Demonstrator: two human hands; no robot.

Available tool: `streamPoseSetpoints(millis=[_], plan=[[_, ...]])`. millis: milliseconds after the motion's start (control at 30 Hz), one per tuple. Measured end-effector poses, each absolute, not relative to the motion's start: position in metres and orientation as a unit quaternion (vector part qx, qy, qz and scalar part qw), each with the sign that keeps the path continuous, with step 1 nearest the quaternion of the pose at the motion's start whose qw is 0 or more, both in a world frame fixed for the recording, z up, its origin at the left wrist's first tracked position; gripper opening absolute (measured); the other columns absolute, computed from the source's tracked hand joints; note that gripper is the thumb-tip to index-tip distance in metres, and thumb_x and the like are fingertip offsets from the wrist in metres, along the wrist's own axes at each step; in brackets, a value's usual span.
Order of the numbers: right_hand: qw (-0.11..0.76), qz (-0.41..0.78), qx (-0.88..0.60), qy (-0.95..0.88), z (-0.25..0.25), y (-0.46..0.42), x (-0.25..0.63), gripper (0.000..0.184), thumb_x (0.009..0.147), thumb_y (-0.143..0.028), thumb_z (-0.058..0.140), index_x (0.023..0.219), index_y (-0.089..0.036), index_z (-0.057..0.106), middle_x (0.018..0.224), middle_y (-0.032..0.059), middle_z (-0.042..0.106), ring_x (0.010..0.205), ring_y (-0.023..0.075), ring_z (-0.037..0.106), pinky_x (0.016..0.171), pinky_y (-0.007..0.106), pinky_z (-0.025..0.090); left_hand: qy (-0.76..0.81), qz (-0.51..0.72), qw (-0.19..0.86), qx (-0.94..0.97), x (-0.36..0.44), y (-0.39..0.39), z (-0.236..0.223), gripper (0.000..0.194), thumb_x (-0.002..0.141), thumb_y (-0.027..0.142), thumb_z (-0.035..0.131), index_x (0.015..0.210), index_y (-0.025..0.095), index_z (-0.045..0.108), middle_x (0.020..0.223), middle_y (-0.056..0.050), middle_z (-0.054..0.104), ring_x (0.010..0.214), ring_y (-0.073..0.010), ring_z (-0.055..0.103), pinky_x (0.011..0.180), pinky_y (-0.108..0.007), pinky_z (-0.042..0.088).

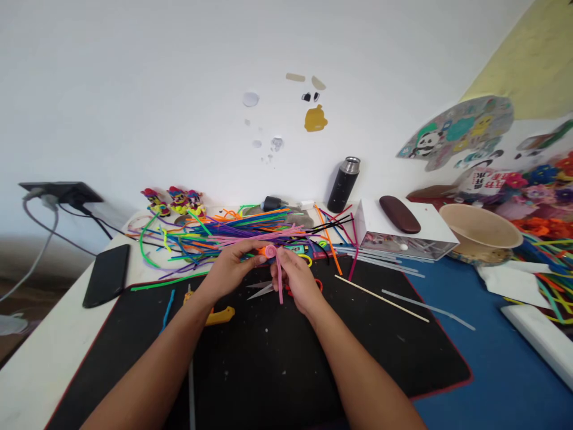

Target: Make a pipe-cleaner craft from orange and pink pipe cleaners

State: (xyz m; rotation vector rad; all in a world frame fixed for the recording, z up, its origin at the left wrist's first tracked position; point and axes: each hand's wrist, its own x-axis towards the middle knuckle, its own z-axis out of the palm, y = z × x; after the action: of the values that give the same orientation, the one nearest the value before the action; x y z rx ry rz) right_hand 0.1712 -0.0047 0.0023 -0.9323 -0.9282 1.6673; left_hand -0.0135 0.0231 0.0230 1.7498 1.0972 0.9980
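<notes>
A pink pipe cleaner is coiled at its top, and its loose end hangs down between my hands. My left hand pinches the coiled part, where a bit of orange shows at the fingertips. On the other side, my right hand is closed on the pink strand just below the coil. Scissors with red handles lie on the black mat beneath my right hand, which partly hides them. Below my left hand rests a yellow-handled tool, partly covered by my forearm.
Many coloured pipe cleaners are heaped behind my hands. A black thermos stands by the wall, left of a white box bearing a brown case. A wooden stick crosses the mat; a phone lies left.
</notes>
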Motion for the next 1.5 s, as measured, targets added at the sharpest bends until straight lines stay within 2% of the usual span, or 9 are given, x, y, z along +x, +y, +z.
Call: streamPoseSetpoints(millis=[333,533,800,967,1133,1333,1500], plan=[[0.475,0.700,-0.373,-0.382,0.003,-0.005,0.172,0.051,0.083,-0.069,0.078,0.084,-0.020,0.065,0.059,-0.0058,0.057,0.042,0.0087,0.050,0.043,0.021,0.036,0.419,0.376,0.353,0.747,-0.011,0.020,0.027,0.021,0.095,0.034,0.072,0.111,0.025,0.081,0.117,-0.008,0.080,0.108,-0.0262,0.071,0.100,-0.039,0.051],[0.470,0.697,-0.382,-0.385,0.000,-0.005,0.169,0.051,0.084,-0.069,0.076,0.084,-0.020,0.063,0.054,-0.0082,0.051,0.039,0.0079,0.045,0.042,0.021,0.034,0.424,0.375,0.352,0.745,-0.009,0.019,0.024,0.021,0.095,0.034,0.070,0.110,0.025,0.082,0.116,-0.008,0.081,0.106,-0.0261,0.073,0.099,-0.038,0.053],[0.464,0.668,-0.410,-0.414,-0.005,-0.005,0.166,0.053,0.089,-0.071,0.067,0.077,-0.021,0.055,0.050,-0.0105,0.045,0.034,0.0067,0.041,0.037,0.021,0.026,0.443,0.377,0.345,0.736,-0.007,0.020,0.017,0.019,0.093,0.035,0.071,0.104,0.025,0.082,0.106,-0.006,0.082,0.102,-0.0265,0.074,0.096,-0.038,0.054],[0.473,0.676,-0.401,-0.397,-0.003,-0.004,0.166,0.052,0.087,-0.070,0.070,0.077,-0.020,0.057,0.049,-0.0109,0.043,0.034,0.0061,0.039,0.038,0.021,0.027,0.437,0.378,0.344,0.740,-0.007,0.020,0.017,0.018,0.094,0.037,0.071,0.102,0.025,0.082,0.104,-0.006,0.082,0.099,-0.0262,0.074,0.094,-0.038,0.055],[0.474,0.684,-0.398,-0.385,-0.003,-0.005,0.165,0.053,0.087,-0.070,0.072,0.075,-0.021,0.055,0.050,-0.0099,0.044,0.035,0.0062,0.040,0.038,0.022,0.025,0.432,0.369,0.355,0.742,-0.010,0.020,0.019,0.024,0.095,0.040,0.070,0.110,0.024,0.082,0.115,-0.008,0.081,0.106,-0.0273,0.074,0.099,-0.041,0.055],[0.466,0.697,-0.378,-0.393,-0.004,-0.006,0.164,0.053,0.087,-0.071,0.072,0.080,-0.020,0.058,0.052,-0.0101,0.044,0.035,0.0063,0.039,0.037,0.022,0.024,0.423,0.349,0.415,0.726,-0.018,0.020,0.025,0.042,0.093,0.049,0.074,0.127,0.024,0.077,0.131,-0.010,0.077,0.123,-0.0306,0.069,0.111,-0.045,0.051],[0.460,0.682,-0.390,-0.415,-0.005,-0.007,0.164,0.054,0.088,-0.073,0.070,0.082,-0.021,0.058,0.051,-0.0100,0.045,0.035,0.0071,0.041,0.035,0.022,0.023,0.424,0.348,0.405,0.731,-0.016,0.019,0.025,0.036,0.096,0.049,0.071,0.119,0.024,0.079,0.122,-0.008,0.079,0.113,-0.0281,0.072,0.104,-0.042,0.053]])
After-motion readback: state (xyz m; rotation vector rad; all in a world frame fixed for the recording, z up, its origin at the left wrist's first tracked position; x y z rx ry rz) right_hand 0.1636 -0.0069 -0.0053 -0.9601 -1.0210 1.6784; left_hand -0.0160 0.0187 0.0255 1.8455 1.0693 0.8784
